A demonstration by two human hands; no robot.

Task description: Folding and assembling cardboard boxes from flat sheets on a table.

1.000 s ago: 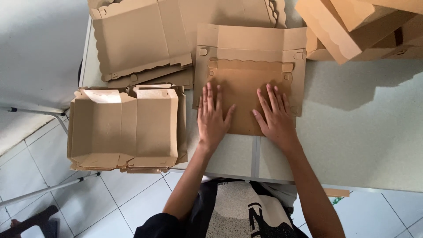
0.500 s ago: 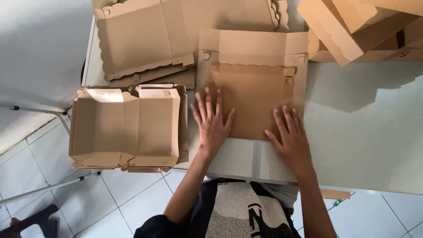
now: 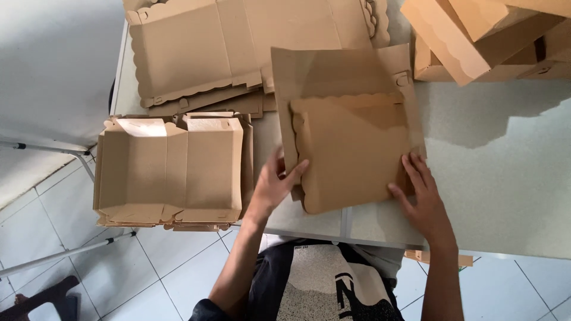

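At frame centre, the left hand (image 3: pixel 275 185) grips the cardboard sheet (image 3: pixel 351 137) by its left edge, fingers pinching it, while the right hand (image 3: pixel 423 201) lies flat, fingers spread, against its right edge on the counter (image 3: pixel 499 172).

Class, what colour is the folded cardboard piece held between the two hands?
Plain brown, unprinted; the folded cardboard piece shows best in the head view.

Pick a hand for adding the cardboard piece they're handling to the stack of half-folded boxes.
Left, probably. The left hand grips the folded cardboard sheet at its left edge, nearest the stack of half-folded boxes. The right hand rests on the sheet's far right corner.
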